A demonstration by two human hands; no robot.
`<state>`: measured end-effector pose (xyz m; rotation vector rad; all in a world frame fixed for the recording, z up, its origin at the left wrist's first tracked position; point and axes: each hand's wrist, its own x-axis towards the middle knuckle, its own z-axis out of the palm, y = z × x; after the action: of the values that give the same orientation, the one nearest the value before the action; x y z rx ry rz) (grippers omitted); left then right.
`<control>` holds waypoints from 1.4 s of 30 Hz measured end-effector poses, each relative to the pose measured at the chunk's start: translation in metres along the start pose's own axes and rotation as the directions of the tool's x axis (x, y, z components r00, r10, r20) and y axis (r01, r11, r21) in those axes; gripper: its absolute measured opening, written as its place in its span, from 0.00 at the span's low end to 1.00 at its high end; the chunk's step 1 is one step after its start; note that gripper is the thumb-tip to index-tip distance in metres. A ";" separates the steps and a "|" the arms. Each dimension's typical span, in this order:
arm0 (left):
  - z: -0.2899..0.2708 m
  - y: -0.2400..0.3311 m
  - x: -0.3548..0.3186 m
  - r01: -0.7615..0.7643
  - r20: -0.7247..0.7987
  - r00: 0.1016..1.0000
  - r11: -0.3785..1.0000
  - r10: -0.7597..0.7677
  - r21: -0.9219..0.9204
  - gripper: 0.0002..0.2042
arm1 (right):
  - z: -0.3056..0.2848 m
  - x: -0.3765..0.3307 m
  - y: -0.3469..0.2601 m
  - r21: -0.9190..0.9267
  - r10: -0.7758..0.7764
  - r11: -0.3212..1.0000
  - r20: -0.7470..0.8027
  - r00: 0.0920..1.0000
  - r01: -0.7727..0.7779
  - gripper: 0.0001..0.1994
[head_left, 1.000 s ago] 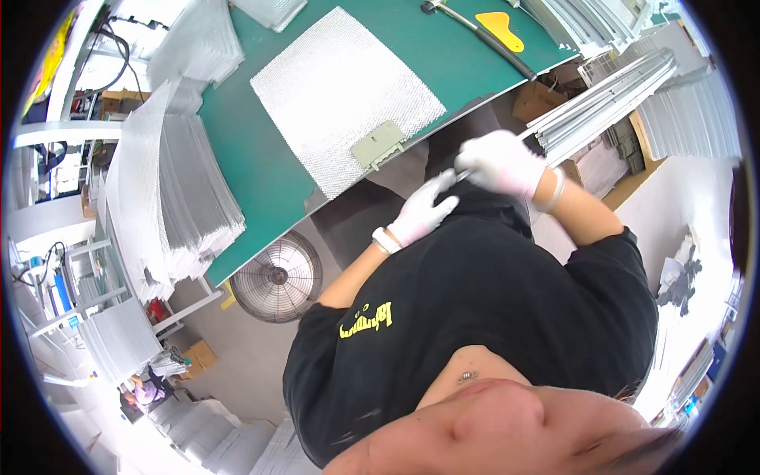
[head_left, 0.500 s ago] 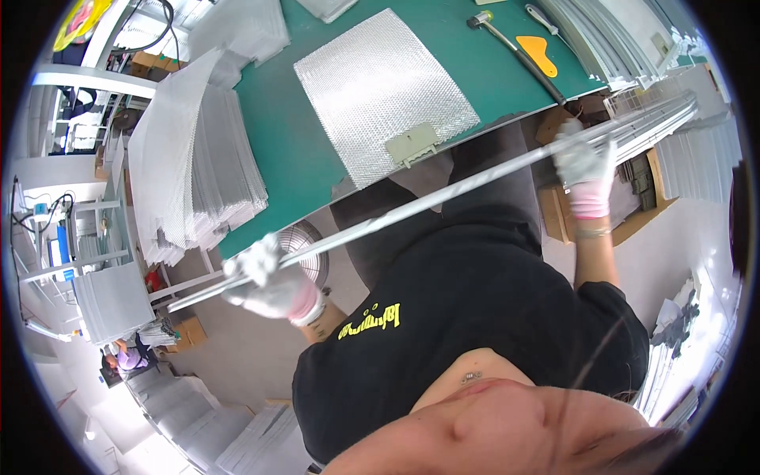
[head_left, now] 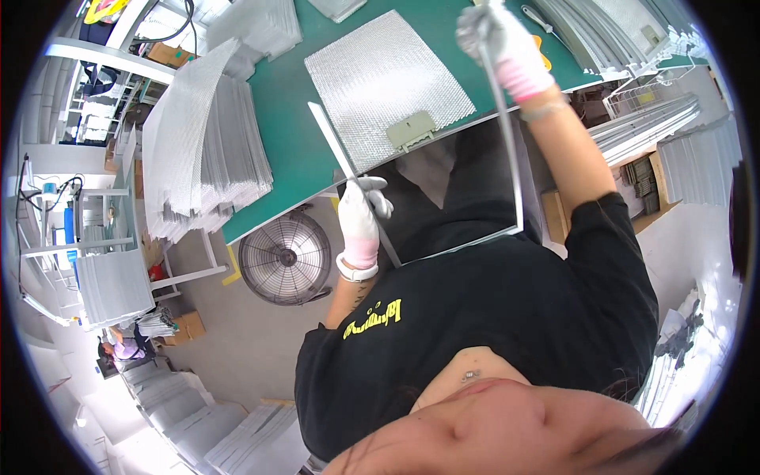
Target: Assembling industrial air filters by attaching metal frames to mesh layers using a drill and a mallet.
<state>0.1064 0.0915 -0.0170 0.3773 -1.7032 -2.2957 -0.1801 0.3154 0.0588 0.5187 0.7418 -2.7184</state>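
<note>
A thin silver-white metal strip frame point(head_left: 331, 138), bent into a U with its open side away from me, is held between my hands at the table's front edge. My left hand point(head_left: 361, 210), in a white glove with a pink cuff, is closed round its left side. My right hand point(head_left: 492, 38), gloved alike and slightly blurred, is closed at the far end of its right side. A silver mesh sheet point(head_left: 380, 79) lies on the green table point(head_left: 277, 95), with a grey-green plastic piece point(head_left: 412, 131) at its near edge.
Stacked mesh sheets point(head_left: 226, 150) stand at the table's left. A screwdriver point(head_left: 541, 22) and a partly hidden orange scraper point(head_left: 545, 54) lie to the right. A floor fan point(head_left: 285, 257) stands below the table; long metal strips point(head_left: 649, 131) lie at the right.
The long straight strip is now bent into a U. My left hand moved right and farther away; my right hand moved left and up over the table, and the hammer there is now hidden.
</note>
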 end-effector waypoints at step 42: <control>0.153 -0.070 0.154 0.026 -0.057 0.995 0.744 -0.086 -0.667 0.08 | -0.126 -0.112 0.081 -0.748 0.162 0.626 0.402 0.901 0.221 0.30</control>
<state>-0.0952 0.1932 -0.0493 0.3586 -0.7282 -2.6855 -0.0179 0.3339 -0.0322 -0.3161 1.6509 -2.0612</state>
